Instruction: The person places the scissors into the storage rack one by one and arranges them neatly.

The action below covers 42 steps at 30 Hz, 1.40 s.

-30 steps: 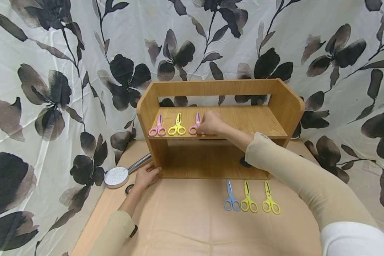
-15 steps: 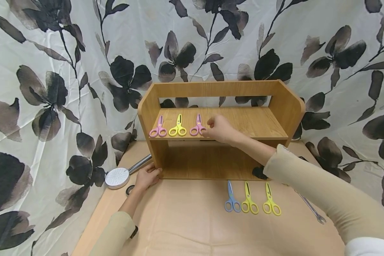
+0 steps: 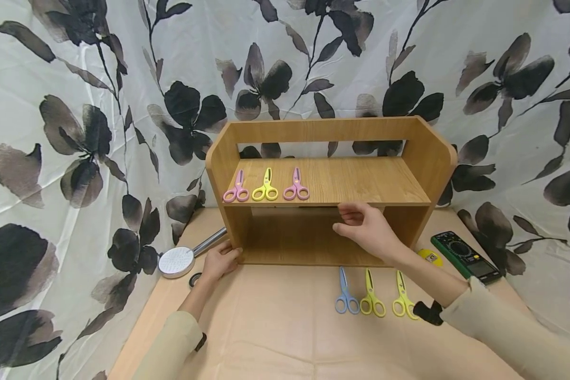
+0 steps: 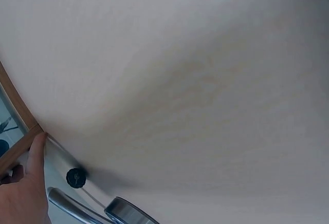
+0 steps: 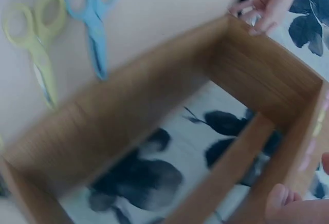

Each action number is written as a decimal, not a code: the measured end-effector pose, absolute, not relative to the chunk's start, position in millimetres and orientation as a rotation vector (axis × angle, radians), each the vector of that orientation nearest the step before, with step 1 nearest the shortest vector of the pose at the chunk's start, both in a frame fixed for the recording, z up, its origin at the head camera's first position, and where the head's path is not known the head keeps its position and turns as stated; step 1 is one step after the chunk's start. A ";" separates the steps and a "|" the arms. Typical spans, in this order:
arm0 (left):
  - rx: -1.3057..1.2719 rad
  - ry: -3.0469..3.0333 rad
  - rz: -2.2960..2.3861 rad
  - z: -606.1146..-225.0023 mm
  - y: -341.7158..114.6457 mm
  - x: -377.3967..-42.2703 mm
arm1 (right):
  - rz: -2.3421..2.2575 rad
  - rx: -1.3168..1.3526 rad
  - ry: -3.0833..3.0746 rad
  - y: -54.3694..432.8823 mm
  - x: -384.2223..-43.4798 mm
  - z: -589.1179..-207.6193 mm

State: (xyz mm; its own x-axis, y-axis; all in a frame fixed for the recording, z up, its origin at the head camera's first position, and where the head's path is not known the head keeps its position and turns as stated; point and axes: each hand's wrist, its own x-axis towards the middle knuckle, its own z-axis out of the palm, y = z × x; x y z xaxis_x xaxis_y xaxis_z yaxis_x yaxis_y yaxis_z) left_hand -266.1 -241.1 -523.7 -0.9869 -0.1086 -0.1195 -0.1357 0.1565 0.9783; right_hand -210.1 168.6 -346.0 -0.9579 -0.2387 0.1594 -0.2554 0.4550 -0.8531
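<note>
1. Nearest, on the table [image 3: 275, 327], at five o'clock from the shelf's middle: blue scissors [image 3: 344, 287], middle yellow scissors [image 3: 370, 295] and end yellow scissors [image 3: 402, 295], blades toward twelve. A black wrist strap [image 3: 428, 312] overlaps the end pair's handle in view; a low sweep could drag that pair.
2. At eight o'clock, the left hand [image 3: 221, 259] grasps the shelf's lower front corner; tugging could jolt everything above. Just beside it, a shower head [image 3: 176, 262] could be knocked by the forearm.
3. Between four and five, before the lower opening, the right hand [image 3: 368, 229] is released, fingers loosely bent around nothing.
4. Four o'clock: a green meter [image 3: 465, 256], beyond the right forearm.
5. Farther, the wooden shelf [image 3: 361, 182]. On its upper board, toward nine: left pink scissors [image 3: 238, 187], upper yellow scissors [image 3: 266, 186], right pink scissors [image 3: 296, 186]. Their handles lie near the front edge, so a bump could tip them off.
6. Farthest, at twelve: floral curtain [image 3: 190, 47].
</note>
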 end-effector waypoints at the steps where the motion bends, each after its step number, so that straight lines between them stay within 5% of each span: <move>1: -0.254 2.367 2.015 -523.5 -240.9 -266.2 | 1.599 0.441 -2.661 172.6 -206.7 -354.1; 22: -0.268 2.354 2.039 -522.9 -239.4 -265.0 | 2.072 0.225 -2.529 197.8 -166.1 -504.1; 42: -0.280 2.366 2.032 -524.3 -239.3 -264.2 | 1.970 0.145 -2.670 193.2 -163.4 -544.7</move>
